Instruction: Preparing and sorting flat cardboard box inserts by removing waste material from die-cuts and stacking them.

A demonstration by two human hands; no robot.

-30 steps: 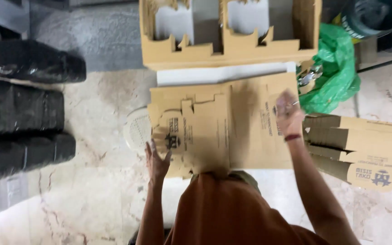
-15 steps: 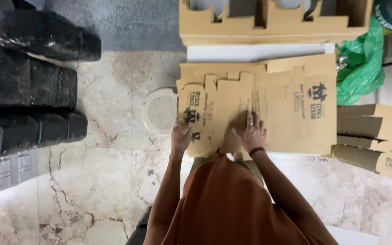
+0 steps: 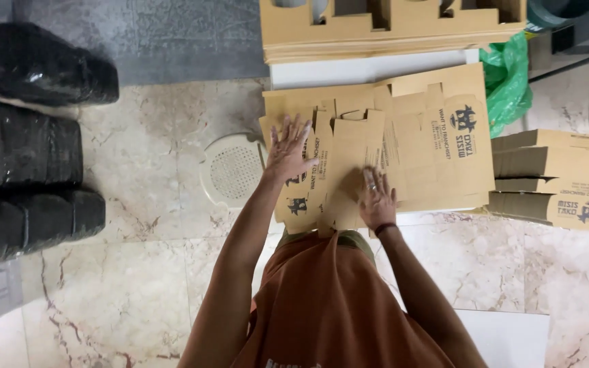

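A flat brown cardboard box blank (image 3: 345, 146) with dark printing lies unfolded on a stack of similar blanks (image 3: 438, 136) in front of me. My left hand (image 3: 288, 150) rests flat with fingers spread on the blank's left flap. My right hand (image 3: 375, 197) presses down on the blank near its lower middle, fingers together; a dark band circles that wrist. Neither hand grips anything. My orange shirt covers the near edge of the blank.
Folded cardboard boxes (image 3: 557, 177) are piled at the right. A stack of die-cut cardboard (image 3: 390, 31) lies at the top, with a green plastic bag (image 3: 509, 85) beside it. Black wrapped bundles (image 3: 25, 146) line the left. A round white floor drain (image 3: 230, 170) sits in the marble floor.
Both hands slid inward from the sheet's outer edges. The right hand came from the far right edge to the lower middle, and the left flap is folded over.
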